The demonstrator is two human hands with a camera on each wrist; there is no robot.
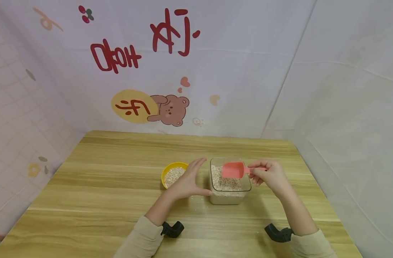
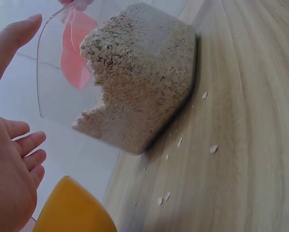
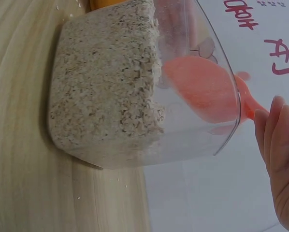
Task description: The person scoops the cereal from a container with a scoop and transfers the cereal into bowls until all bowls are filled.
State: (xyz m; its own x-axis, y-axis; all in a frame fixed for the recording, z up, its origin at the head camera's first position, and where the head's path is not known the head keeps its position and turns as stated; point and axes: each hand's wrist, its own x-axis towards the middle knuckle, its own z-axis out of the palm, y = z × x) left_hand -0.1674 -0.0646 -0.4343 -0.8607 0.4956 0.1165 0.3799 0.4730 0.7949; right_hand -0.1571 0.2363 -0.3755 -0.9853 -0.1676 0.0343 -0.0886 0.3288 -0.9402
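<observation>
My right hand (image 1: 268,175) grips the handle of a pink scoop (image 1: 232,170). Its bowl is inside the upper part of a clear square container (image 3: 183,140), over the oats (image 3: 106,77) that fill much of it. The oat surface slopes unevenly in both wrist views. Beside the container's left wall, my left hand (image 1: 187,182) is spread, thumb and fingers apart, with the thumb tip right at the wall in the head view. Partly hidden behind that hand stands a yellow bowl (image 1: 164,172) with oats in it.
Several loose oat flakes (image 2: 213,149) lie on the wooden table (image 1: 96,200) near the container. A printed cloth (image 1: 235,89) hangs behind the table's back edge. Black wrist mounts (image 1: 173,229) stick out from both forearms, low over the table.
</observation>
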